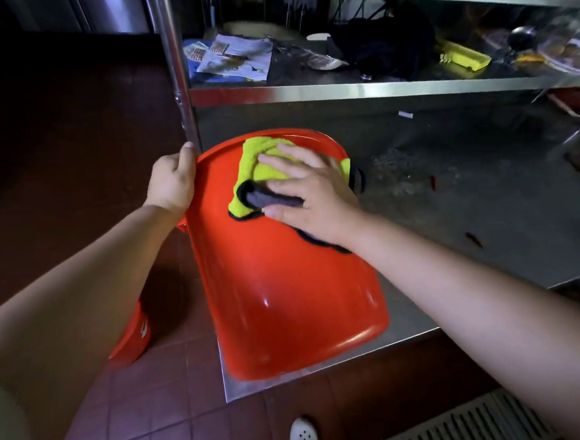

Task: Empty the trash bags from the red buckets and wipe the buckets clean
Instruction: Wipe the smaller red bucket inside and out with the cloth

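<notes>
I am in the wiping step: my right hand [308,187] presses a yellow cloth [261,168] flat, fingers spread, against the outside wall of the red bucket [286,288], which lies tipped at the front-left corner of the steel bottom shelf [472,241]. My left hand [172,183] grips its rim. No bag shows; the inside is hidden. Next, I judge, comes turning it to wipe within.

Papers [232,57] and a yellow brush [463,57] on steel shelf [341,90].

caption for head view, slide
Left hand grips red bucket rim; right hand presses yellow cloth on its side.
</notes>
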The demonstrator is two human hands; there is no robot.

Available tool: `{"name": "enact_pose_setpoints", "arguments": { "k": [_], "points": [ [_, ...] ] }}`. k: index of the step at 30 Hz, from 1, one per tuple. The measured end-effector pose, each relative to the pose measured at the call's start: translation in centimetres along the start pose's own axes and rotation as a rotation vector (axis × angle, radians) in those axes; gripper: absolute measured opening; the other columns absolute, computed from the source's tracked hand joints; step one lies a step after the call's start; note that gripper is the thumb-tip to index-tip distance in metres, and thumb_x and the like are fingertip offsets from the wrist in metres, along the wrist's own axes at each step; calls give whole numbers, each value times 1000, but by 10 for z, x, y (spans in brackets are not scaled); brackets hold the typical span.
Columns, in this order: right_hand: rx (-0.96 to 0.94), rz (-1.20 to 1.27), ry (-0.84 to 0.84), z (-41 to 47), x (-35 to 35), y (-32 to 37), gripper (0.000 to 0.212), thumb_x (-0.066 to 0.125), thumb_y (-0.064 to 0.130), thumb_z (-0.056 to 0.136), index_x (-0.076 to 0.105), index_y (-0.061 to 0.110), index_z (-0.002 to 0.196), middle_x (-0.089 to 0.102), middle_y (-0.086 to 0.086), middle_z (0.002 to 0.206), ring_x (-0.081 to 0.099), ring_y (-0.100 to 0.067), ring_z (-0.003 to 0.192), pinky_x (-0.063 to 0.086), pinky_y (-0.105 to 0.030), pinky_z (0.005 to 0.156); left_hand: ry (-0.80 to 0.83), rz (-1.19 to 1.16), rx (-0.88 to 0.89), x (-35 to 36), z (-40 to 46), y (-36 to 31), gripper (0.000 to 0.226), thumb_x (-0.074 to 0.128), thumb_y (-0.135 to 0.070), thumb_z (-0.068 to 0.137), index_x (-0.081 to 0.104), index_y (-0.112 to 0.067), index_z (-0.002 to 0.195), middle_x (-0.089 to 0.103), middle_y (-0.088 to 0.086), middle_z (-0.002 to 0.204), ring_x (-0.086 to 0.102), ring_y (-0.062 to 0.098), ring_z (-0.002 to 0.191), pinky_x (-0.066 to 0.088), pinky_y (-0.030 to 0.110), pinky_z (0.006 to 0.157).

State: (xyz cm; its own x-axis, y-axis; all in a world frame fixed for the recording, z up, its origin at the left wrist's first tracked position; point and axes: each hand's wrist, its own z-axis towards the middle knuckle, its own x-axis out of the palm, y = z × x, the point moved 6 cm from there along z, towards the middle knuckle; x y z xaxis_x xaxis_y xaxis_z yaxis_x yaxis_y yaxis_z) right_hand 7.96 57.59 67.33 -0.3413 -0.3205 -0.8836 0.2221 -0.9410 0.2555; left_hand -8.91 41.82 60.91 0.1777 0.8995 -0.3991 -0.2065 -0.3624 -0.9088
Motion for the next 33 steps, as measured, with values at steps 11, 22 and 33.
{"name": "enact_pose_setpoints", "arguments": {
  "k": [11, 22, 33],
  "points": [
    [-255, -35, 109, -132, 8, 74, 30, 54, 55, 89, 63, 42, 115, 46, 14, 142, 26, -19, 142, 25, -51, 105, 76, 82, -65, -16, -11, -7, 43, 35, -41, 99, 53, -12, 72, 49, 3, 67, 47, 17, 64, 39, 27, 61],
    [-336, -77, 69, -81, 2, 53, 34, 47, 51, 93, 69, 31, 109, 54, 9, 136, 42, -22, 132, 34, -43, 94, 247, 53, -21, 43, 3, -65, 71, 48, -69, 71, 56, -27, 128, 53, 0, 138, 41, 20, 133, 24, 40, 116],
    [-153, 57, -68, 33, 3, -28, 28, 61, 37, 86, 72, 13, 94, 54, 4, 137, 45, -23, 129, 34, -47, 99, 117, -152, -91, 9, -5, -42, 29, 64, -48, 83, 66, -20, 92, 63, -12, 74, 57, -1, 67, 44, 14, 60]
  ]
}}
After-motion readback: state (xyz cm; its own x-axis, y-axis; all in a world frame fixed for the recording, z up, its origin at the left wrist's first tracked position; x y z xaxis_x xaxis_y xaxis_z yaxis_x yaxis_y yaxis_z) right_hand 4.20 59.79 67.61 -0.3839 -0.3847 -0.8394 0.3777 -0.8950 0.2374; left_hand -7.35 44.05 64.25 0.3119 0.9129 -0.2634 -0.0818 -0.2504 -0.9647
